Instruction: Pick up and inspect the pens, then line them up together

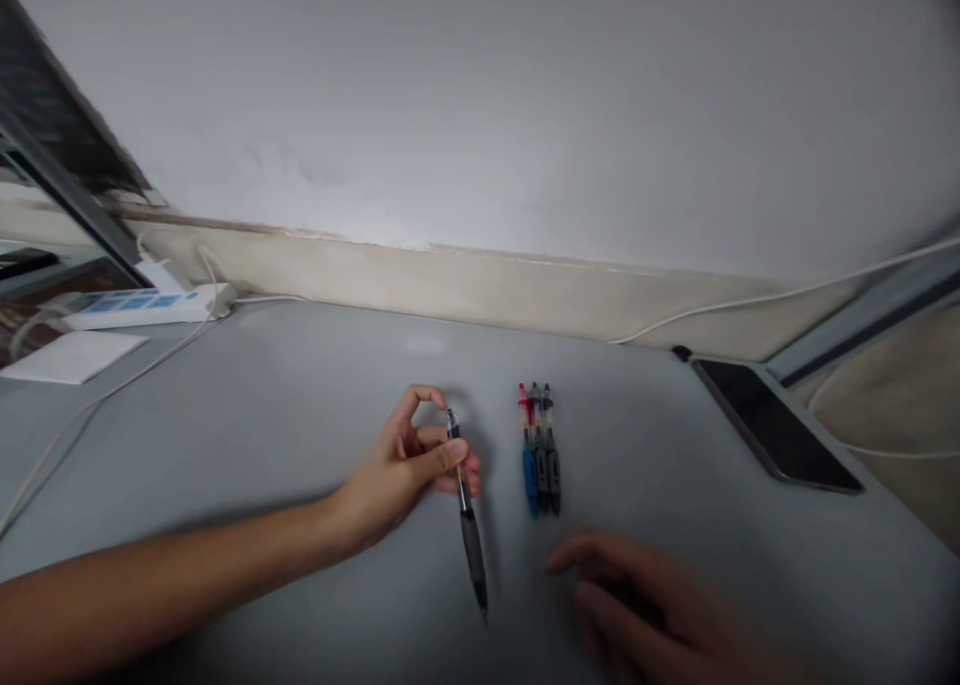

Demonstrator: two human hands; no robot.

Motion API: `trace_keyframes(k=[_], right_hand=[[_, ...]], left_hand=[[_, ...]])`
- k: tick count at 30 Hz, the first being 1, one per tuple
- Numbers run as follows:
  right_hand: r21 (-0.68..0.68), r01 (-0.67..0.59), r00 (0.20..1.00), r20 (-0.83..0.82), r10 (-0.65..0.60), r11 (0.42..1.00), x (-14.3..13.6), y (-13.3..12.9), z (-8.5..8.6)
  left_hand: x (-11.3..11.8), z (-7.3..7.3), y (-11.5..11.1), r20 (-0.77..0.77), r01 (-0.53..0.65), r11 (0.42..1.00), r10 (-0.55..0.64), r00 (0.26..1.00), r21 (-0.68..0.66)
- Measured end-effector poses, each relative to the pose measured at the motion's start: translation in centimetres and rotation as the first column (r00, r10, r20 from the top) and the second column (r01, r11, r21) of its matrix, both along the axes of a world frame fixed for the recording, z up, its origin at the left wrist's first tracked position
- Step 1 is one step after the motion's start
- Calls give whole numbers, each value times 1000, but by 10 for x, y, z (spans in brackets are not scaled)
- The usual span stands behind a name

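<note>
My left hand grips a black retractable pen between thumb and fingers. The pen has a clear upper barrel and a dark grip, and it slants with its tip down toward me. My left index finger bends over to the push button at its top. To the right, several similar pens lie side by side on the desk: a blue-gripped pen with a red top and two dark-gripped pens. My right hand is near their lower ends, blurred, with loosely curled fingers apart and nothing seen in them.
The grey desk runs back to a wall. At the right lies a dark-screened tablet or phone. A white power strip with cables and a white flat piece are at the left. A white cable runs along the right rear.
</note>
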State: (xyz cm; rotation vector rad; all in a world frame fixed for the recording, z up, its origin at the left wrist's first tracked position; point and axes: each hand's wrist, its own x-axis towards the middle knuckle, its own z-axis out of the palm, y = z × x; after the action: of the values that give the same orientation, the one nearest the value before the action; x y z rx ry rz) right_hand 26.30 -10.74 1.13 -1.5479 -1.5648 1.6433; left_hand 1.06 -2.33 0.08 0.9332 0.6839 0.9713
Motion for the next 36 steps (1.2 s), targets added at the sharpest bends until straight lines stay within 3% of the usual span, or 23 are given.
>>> trace_keyframes(k=[4, 7, 17, 24, 36], right_hand=[[60, -58, 996, 70, 54, 997, -2, 3, 6], [188, -148, 971, 217, 106, 971, -2, 6, 11], [497, -333, 891, 443, 96, 801, 0, 22, 13], [590, -467, 839, 532, 118, 658, -5, 33, 11], [640, -452, 846, 529, 70, 621, -7, 39, 15]], left_hand=[[0, 9, 6, -18, -9, 1000, 10, 1000, 24], [3, 17, 13, -31, -4, 998, 6, 1000, 60], [21, 25, 43, -46, -14, 990, 21, 999, 137], [25, 25, 51, -59, 9, 990, -1, 998, 138], [25, 22, 46, -42, 27, 991, -22, 999, 129]])
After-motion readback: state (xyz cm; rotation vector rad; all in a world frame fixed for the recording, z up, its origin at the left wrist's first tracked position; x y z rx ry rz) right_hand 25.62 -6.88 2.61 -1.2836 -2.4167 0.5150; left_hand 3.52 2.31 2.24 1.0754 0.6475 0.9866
